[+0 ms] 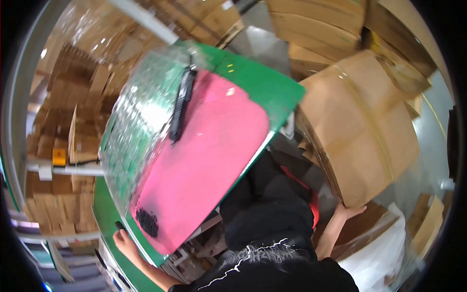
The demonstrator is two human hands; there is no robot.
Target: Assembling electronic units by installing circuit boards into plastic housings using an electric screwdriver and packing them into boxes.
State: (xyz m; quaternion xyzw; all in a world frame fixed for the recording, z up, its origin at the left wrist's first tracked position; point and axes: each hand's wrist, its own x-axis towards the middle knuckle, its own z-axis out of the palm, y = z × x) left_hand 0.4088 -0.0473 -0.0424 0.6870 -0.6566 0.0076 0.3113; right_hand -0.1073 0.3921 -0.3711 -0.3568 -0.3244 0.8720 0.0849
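Note:
My left hand (125, 244) is at the green table's near left edge, its fingers closed on a small black piece (119, 225) whose kind I cannot make out. Beside it, a pile of tiny black parts, perhaps screws (147, 223), lies on the pink mat (214, 141). A long black tool like an electric screwdriver (182, 104) is over the mat's upper left, partly beside clear plastic wrap (138, 117). On the right, my right hand (349, 212) touches the near corner of a taped cardboard box (360, 126), fingers stretched out.
The green table (277, 92) slants across the middle. Stacked cardboard boxes (316, 19) stand behind, and folded cardboard (68, 92) fills the shelves at left. White plastic sheeting (379, 243) hangs over an opened carton at lower right. A small orange box (59, 156) sits on the shelf.

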